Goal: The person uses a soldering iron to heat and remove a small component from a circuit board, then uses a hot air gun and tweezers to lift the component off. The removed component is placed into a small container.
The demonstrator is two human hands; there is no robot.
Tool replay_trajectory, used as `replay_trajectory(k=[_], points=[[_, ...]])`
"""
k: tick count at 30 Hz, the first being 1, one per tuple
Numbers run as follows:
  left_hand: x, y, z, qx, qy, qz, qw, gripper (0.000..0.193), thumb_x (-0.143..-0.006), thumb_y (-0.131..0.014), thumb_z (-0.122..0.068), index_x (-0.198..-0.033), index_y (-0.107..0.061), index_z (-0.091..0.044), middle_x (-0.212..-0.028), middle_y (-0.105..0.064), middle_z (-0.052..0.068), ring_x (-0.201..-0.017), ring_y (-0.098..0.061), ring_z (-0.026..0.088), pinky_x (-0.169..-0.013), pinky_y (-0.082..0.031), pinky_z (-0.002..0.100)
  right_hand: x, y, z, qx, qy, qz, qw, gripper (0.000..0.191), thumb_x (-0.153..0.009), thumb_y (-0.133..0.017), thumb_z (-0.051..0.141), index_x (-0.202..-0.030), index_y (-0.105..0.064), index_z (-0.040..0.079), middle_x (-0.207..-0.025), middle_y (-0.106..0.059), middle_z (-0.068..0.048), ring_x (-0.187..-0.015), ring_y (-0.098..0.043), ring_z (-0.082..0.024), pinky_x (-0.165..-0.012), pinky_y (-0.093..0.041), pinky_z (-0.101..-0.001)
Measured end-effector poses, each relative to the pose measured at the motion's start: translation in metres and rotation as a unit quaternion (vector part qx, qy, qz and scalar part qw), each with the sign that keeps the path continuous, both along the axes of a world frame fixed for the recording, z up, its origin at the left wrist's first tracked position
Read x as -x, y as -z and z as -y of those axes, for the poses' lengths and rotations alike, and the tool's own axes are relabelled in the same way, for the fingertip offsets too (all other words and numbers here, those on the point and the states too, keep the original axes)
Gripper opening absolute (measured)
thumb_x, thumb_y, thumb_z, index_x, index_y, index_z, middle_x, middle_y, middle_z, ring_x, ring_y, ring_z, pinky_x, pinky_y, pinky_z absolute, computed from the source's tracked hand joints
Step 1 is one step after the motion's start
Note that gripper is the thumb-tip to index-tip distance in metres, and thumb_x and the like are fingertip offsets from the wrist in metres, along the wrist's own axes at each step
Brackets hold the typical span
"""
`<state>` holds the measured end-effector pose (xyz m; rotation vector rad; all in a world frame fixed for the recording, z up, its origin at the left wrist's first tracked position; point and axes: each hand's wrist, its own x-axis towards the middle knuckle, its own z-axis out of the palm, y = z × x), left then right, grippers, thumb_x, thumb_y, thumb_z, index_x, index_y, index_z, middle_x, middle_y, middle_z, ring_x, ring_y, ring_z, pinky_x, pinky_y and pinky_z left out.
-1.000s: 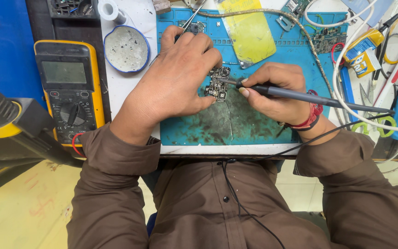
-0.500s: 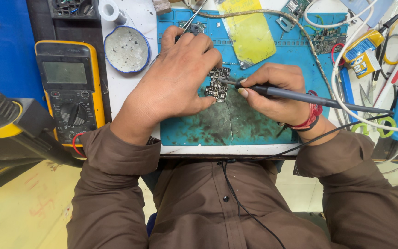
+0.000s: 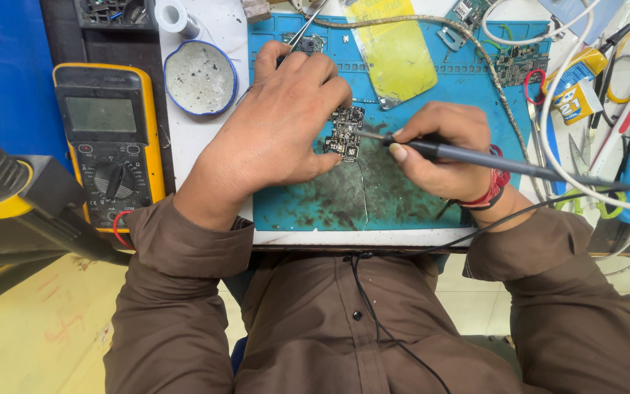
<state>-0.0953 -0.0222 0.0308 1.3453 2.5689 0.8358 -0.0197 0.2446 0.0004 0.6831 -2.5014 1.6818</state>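
Workbench crowded — blue silicone repair mat [image 3: 475,95] at centre, scorched and stained dark toward its near edge. Left hand [image 3: 278,128] lies flat over the mat, fingers curled down onto the left side of a small circuit board [image 3: 345,133], apparently pinning it so it cannot slide; tweezers [image 3: 302,33] stick out from under this hand toward the far edge. Right hand [image 3: 439,149] is closed in a pen grip on a black soldering iron [image 3: 490,158], its tip touching the board's right edge — the low grip probably steadies the point. Board is small, dark, densely packed with tiny components, lying mid-mat between both hands. Yellow multimeter [image 3: 109,138] sits left of the mat, a round tin [image 3: 200,77] beside it, cables [image 3: 570,44] tangled at right.
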Motion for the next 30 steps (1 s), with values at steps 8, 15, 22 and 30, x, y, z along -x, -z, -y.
replay_trajectory(k=[8, 15, 22, 30], points=[[0.000, 0.000, 0.000, -0.002, 0.002, -0.010, 1.000, 0.065, -0.064, -0.093, -0.035, -0.113, -0.062, -0.007, -0.112, -0.052, 0.014, -0.115, -0.051, 0.035, -0.109, -0.027, 0.057, -0.005, 0.000, -0.005, -0.060, 0.011, -0.098, 0.993, 0.012, -0.090, -0.075, 0.007, -0.096, -0.066, 0.003, -0.084, -0.069, -0.009, -0.070, -0.065, -0.023, -0.059, -0.047, -0.0308], [0.000, -0.001, 0.000, -0.002, -0.001, -0.003, 1.000, 0.064, -0.065, -0.094, -0.034, -0.113, -0.062, -0.007, -0.111, -0.051, 0.013, -0.113, -0.051, 0.035, -0.109, -0.027, 0.056, -0.006, 0.001, -0.002, -0.073, 0.010, -0.112, 0.991, 0.021, -0.097, -0.080, 0.018, -0.097, -0.066, 0.003, -0.090, -0.073, -0.010, -0.075, -0.071, -0.024, -0.062, -0.052, -0.0300], [0.000, 0.001, 0.001, 0.001, -0.001, 0.009, 1.000, 0.063, -0.064, -0.093, -0.033, -0.113, -0.062, -0.008, -0.111, -0.051, 0.013, -0.113, -0.050, 0.034, -0.109, -0.027, 0.056, -0.003, -0.001, 0.005, -0.097, -0.020, -0.119, 0.988, 0.016, -0.093, -0.083, 0.014, -0.097, -0.070, 0.003, -0.084, -0.070, -0.008, -0.072, -0.068, -0.024, -0.064, -0.051, -0.0331], [-0.001, 0.002, 0.001, -0.007, 0.000, -0.006, 1.000, 0.063, -0.065, -0.093, -0.034, -0.113, -0.062, -0.007, -0.111, -0.051, 0.013, -0.115, -0.050, 0.035, -0.109, -0.027, 0.056, 0.002, -0.004, 0.008, -0.105, -0.045, -0.128, 0.985, 0.018, -0.092, -0.085, 0.014, -0.098, -0.071, 0.003, -0.084, -0.070, -0.008, -0.074, -0.068, -0.024, -0.064, -0.051, -0.0332]])
